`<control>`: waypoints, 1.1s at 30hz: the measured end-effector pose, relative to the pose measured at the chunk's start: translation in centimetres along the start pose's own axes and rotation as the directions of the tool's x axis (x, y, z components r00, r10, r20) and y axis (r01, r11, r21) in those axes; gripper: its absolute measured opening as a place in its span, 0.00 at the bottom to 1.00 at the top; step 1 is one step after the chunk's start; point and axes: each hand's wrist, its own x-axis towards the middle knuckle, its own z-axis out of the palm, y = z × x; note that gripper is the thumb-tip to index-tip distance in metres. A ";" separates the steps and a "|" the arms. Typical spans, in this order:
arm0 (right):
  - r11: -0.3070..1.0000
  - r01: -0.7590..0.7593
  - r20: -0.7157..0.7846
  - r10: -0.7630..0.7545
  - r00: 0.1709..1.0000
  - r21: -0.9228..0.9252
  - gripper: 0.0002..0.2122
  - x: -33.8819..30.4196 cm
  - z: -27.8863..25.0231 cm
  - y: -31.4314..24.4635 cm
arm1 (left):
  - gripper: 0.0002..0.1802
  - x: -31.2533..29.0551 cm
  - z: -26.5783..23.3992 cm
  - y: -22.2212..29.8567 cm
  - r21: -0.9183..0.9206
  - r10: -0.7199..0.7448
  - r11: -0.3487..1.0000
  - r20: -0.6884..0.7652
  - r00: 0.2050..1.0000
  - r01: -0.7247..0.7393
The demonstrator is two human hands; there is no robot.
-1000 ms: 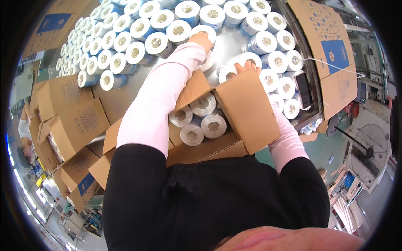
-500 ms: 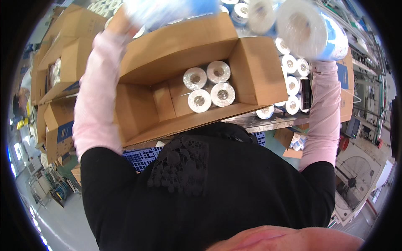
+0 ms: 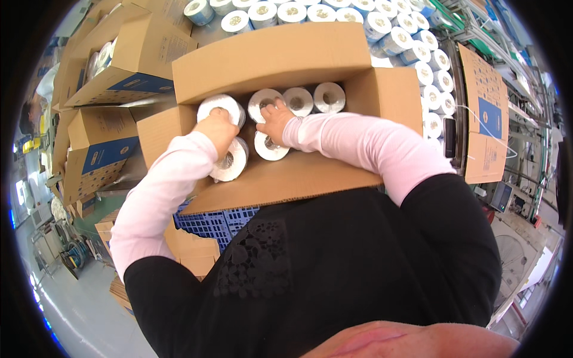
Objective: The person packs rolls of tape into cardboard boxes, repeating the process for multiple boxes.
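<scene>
An open cardboard box [image 3: 271, 56] lies in front of me, with white wrapped paper rolls standing inside it. In its left part, my left hand [image 3: 218, 132] is closed on a pair of rolls, a far roll [image 3: 207, 107] and a near roll [image 3: 233, 164], its fingertips by the far one's core. My right hand [image 3: 279, 124] bends over another pair around the middle, a far roll [image 3: 258, 98] and a near roll [image 3: 270, 150]. Beyond it stand two more rolls, one [image 3: 298, 101] beside the other [image 3: 330, 97]. My right forearm hides the box's near right part.
Many wrapped rolls [image 3: 291, 13] stand on the table behind and right of the box. A dark phone-like device [image 3: 450, 136] lies at right. Other cartons [image 3: 101, 152] stand at left, and a flattened carton [image 3: 486, 119] at far right. A blue plastic crate [image 3: 218, 224] shows below.
Both hands have come down from above the far side into the box, bringing the rolls they held. Rolls now stand in its left and middle parts, where bare cardboard showed before.
</scene>
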 end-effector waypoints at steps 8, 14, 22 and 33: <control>0.977 -0.211 -0.763 0.138 0.632 0.001 0.22 -7.0 -13.3 9.1 | 0.18 6.4 3.5 -3.7 -0.771 0.331 0.614 0.058 0.942 -0.169; 0.952 -0.259 -0.592 0.303 0.747 0.161 0.09 -7.9 -8.4 11.0 | 0.24 21.1 -11.0 -12.4 -0.947 -0.263 0.295 -0.205 0.943 -0.124; 0.661 -0.295 -0.545 0.743 0.388 0.690 0.12 -11.7 -7.6 28.3 | 0.47 43.7 1.3 -26.8 -0.722 -0.771 0.442 -0.002 0.636 0.533; 0.552 -0.833 0.028 0.834 0.551 -0.050 0.22 -4.7 0.2 48.9 | 0.36 41.3 -1.6 -20.7 -0.625 -0.688 0.545 0.046 0.724 0.558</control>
